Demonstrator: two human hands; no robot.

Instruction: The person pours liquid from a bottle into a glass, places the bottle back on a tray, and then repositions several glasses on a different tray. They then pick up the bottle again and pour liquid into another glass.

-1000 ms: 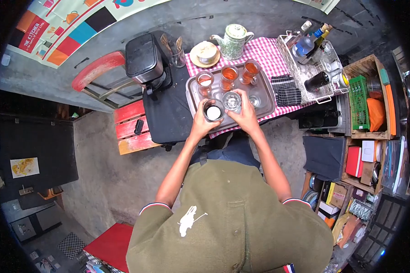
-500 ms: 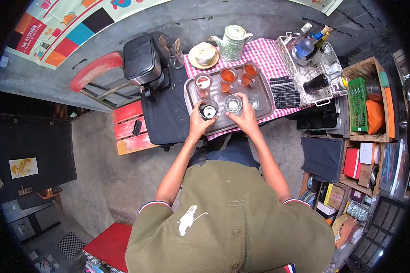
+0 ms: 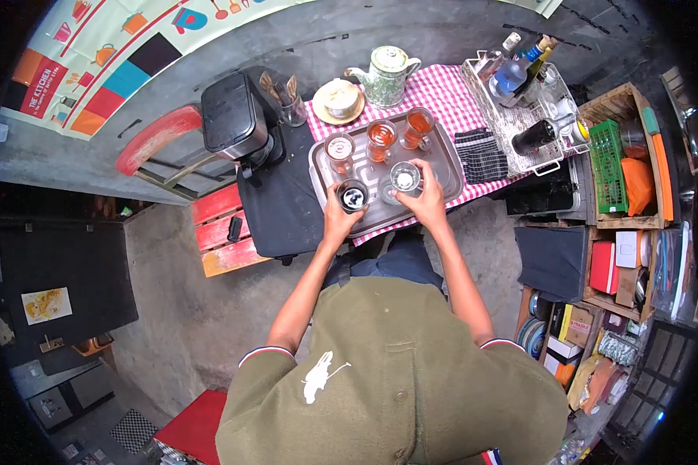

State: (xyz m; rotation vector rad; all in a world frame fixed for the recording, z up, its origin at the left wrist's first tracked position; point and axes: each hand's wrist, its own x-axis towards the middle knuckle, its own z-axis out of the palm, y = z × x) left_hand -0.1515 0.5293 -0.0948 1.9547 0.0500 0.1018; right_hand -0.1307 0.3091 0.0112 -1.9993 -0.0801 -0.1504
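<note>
Dark-looking glass [image 3: 353,195], clamped in the left grip [image 3: 339,216]! Clear glass [image 3: 404,178], clamped in the right grip [image 3: 426,199], near it! Both over the tray [image 3: 445,149]; three glasses of reddish drink [image 3: 381,141] stand beyond the grips, green teapot [image 3: 386,79] farther out, dark checked cloth [image 3: 481,156] right of the right grip.

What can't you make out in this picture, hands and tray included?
All in the head view:
- Base of the dark-looking glass: hidden by its rim and the left hand, so contact with the tray is unclear.
- Right hand: palm side hidden by the back of the hand.
- Inside the teapot: covered by its lid.
- Bottles: label print too small.
- Banner: cut off by the top edge.
</note>
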